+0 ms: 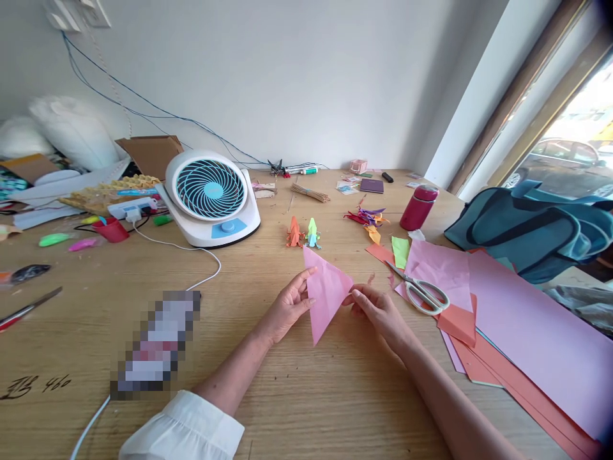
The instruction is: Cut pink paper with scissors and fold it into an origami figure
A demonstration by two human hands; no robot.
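Note:
A pink sheet of paper folded into a triangle [328,294] is held up over the table between both hands. My left hand [290,306] pinches its left edge, thumb in front and fingers partly behind the paper. At the triangle's right corner, my right hand [376,310] grips the tip between thumb and fingers. Just beyond the paper stand an orange origami figure [294,234] and a green and blue origami figure [313,234]. White-handled scissors [424,294] lie to the right of my right hand, on top of coloured paper.
Large pink sheets [517,319] and orange sheets cover the right side, beside a teal bag [527,230]. A red bottle [419,207] stands behind them. To the left are a white fan [211,198], its cable, and a blurred phone [158,345]. A knife [31,308] lies far left.

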